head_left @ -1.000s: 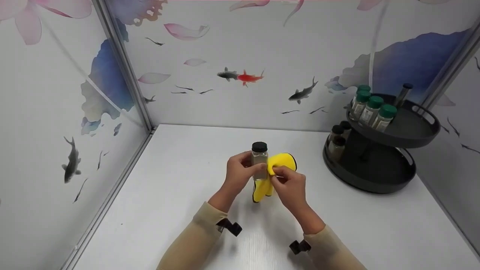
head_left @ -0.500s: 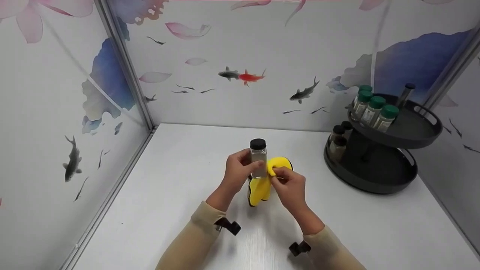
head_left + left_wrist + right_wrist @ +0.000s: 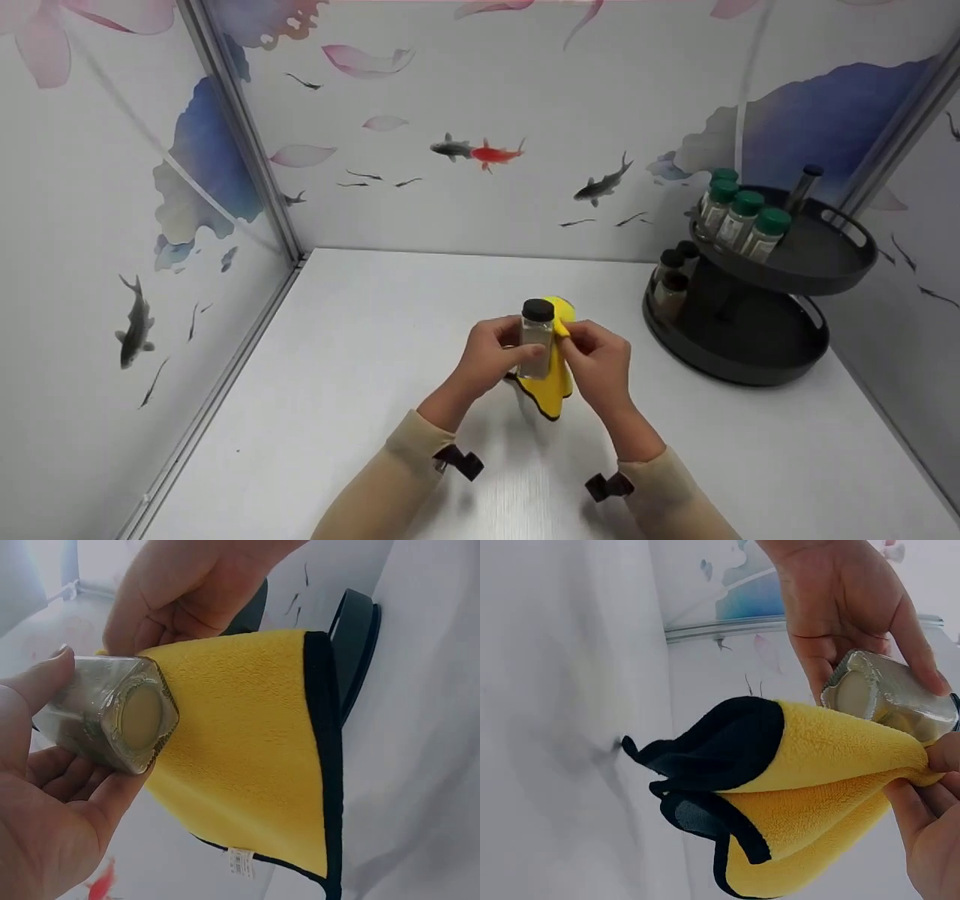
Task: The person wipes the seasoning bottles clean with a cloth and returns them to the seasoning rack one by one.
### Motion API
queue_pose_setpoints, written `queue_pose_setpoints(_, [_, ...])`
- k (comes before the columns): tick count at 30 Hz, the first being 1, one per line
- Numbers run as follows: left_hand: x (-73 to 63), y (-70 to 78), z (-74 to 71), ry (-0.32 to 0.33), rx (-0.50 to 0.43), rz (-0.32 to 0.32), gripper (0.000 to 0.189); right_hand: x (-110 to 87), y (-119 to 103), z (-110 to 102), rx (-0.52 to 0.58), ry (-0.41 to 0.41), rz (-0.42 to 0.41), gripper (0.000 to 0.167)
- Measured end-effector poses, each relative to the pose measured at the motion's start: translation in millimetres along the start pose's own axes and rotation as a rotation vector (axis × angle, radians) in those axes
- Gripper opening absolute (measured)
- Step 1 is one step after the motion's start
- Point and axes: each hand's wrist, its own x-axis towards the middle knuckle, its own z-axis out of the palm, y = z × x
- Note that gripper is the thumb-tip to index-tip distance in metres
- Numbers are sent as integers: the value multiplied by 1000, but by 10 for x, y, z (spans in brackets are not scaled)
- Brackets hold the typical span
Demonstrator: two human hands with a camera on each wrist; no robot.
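I hold the jar [image 3: 536,331] above the counter [image 3: 375,315], my left grip [image 3: 489,355] curled round it. Just right of the jar, my right grip [image 3: 601,363] pinches the cloth [image 3: 551,394], which hangs below it. The rack [image 3: 776,339] stands well right of the jar.

A long beige left sleeve [image 3: 382,480] ends in a plain cuff [image 3: 422,430], with a bare left hand [image 3: 489,358] beyond it. At the cuff's inner edge sits a black wrist camera [image 3: 460,462], angular and blocky. Right of that cuff, a matching right sleeve [image 3: 671,487] carries a similar black device [image 3: 609,487], and the right hand [image 3: 604,365] is also bare.
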Motion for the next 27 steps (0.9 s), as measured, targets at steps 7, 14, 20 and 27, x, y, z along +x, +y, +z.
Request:
queue_pose_setpoints(7, [-10,-59,101,34,30,-37,37,8,-53,-45,-16,43,-30,14])
queue_pose_setpoints(14, [-17,-13,127,104,17,-9,38,-44,-94,-16,-15,51,-129,19])
queue_pose_setpoints(20, [-34,75,81,127,11,21,38,-93,-110,33,-6,79,-230,21])
queue_pose_setpoints(27, [-23,106,-12,158,12,10,37,-141,-121,110,-41,65,-290,21])
